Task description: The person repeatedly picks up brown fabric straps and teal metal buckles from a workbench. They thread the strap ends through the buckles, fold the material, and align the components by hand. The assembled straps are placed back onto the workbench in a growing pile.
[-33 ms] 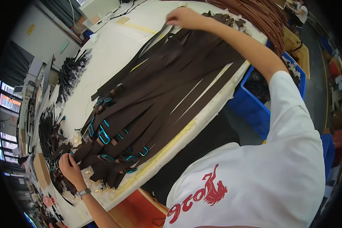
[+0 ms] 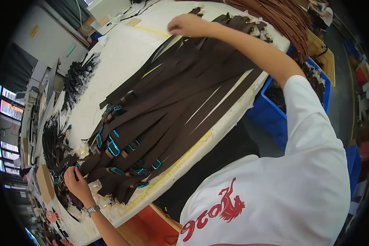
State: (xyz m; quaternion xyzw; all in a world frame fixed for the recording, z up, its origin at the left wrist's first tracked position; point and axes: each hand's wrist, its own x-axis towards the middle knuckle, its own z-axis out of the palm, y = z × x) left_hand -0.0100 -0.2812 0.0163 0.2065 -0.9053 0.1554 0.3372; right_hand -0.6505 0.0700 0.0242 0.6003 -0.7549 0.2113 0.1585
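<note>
A broad pile of dark brown belts (image 2: 151,102) lies across the white table, with many blue-wrapped buckles (image 2: 113,148) toward its near left end. At that end, my left hand (image 2: 78,186) has its fingers pinched on what looks like a dark belt's end, which they mostly cover. Small metal buckles (image 2: 59,179) and dark straps lie beside it. My right hand (image 2: 190,25) is stretched over the far end of the pile, its fingers curled downward. Whatever lies in those fingers is hidden, though a dark strap runs up close below them.
On the table's left lie bunches of black straps (image 2: 78,80) with clear wrapping, and a cardboard piece (image 2: 44,183). Reddish-brown strips (image 2: 274,20) are heaped at the far right. A blue crate (image 2: 276,123) stands beside the table's right edge. Another person (image 2: 326,15) is in the far background.
My right hand has shifted a little to the left over the far end of the belts, uncovering part of it. My left hand stays nearly in place.
</note>
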